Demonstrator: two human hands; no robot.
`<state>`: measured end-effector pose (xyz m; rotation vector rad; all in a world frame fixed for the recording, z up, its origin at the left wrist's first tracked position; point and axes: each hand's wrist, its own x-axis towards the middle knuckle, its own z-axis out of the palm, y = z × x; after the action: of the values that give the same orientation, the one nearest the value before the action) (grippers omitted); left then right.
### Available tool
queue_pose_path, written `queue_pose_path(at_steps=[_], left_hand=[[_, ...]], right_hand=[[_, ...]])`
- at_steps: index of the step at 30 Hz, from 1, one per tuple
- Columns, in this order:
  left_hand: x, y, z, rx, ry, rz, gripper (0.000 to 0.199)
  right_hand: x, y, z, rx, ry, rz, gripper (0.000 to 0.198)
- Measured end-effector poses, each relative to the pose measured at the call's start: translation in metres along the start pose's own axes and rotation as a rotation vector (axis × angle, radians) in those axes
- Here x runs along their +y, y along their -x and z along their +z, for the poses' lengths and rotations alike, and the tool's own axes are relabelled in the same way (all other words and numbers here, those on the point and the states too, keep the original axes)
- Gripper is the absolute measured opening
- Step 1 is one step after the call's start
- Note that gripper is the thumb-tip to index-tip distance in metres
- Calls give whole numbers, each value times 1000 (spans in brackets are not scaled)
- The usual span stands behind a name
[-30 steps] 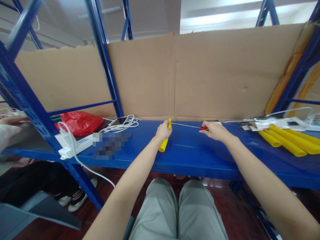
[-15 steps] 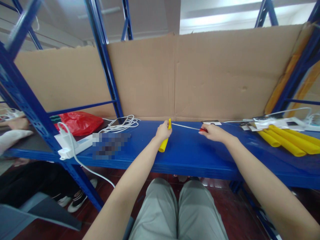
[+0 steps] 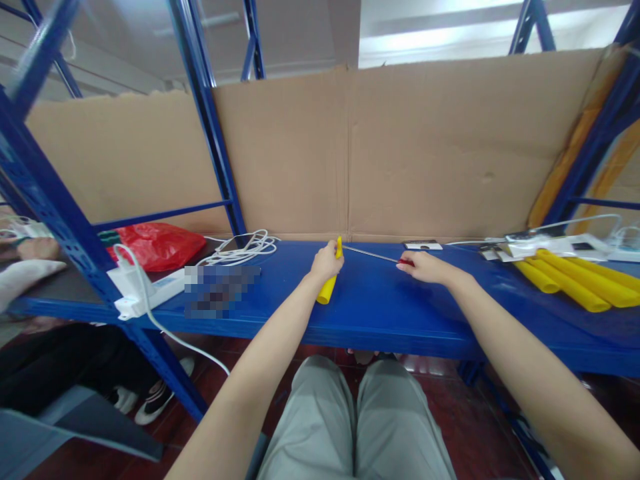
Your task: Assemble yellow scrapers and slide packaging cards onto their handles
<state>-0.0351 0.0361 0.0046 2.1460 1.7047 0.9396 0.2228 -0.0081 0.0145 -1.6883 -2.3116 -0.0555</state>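
My left hand (image 3: 327, 262) is closed around a yellow tube (image 3: 327, 291), whose lower end sticks out below the fist and whose top edge shows above it. In my right hand (image 3: 423, 265) is a screwdriver with a red handle (image 3: 405, 263), mostly covered by the fingers. Its long thin metal shaft (image 3: 370, 253) points left, and the tip reaches the upper part of the tube. Whether the tip touches the tube or enters it, I cannot tell. Both hands are above the blue shelf (image 3: 390, 307).
Several yellow tubes (image 3: 575, 287) lie at the right beside white packaging. On the left are a white power strip (image 3: 165, 287), coiled white cable (image 3: 250, 247) and a red plastic bag (image 3: 157, 247). Cardboard (image 3: 425, 153) stands behind. A co-worker's hand (image 3: 37, 249) shows at far left.
The screwdriver's shaft and handle have turned slightly in my right hand. My left hand and the tube stay in place.
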Motion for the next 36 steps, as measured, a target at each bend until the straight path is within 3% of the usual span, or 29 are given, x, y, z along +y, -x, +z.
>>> queue_pose_path(at_steps=[9,14,18,23,36], left_hand=[[0,0,0,-8,77,-28,34],[3,-1,3,-46,346,-114,41],[3,-4,7,-46,483,-103,45],[4,-4,4,-3,433,-140,44],[8,4,5,-65,341,-245,44]], right_hand=[[2,-3,2,43,-57,13,13],[4,-5,4,67,-93,19,16],[4,-5,3,59,-74,33,14],[7,-5,3,69,-62,30,13],[6,-3,0,-15,33,132,16]])
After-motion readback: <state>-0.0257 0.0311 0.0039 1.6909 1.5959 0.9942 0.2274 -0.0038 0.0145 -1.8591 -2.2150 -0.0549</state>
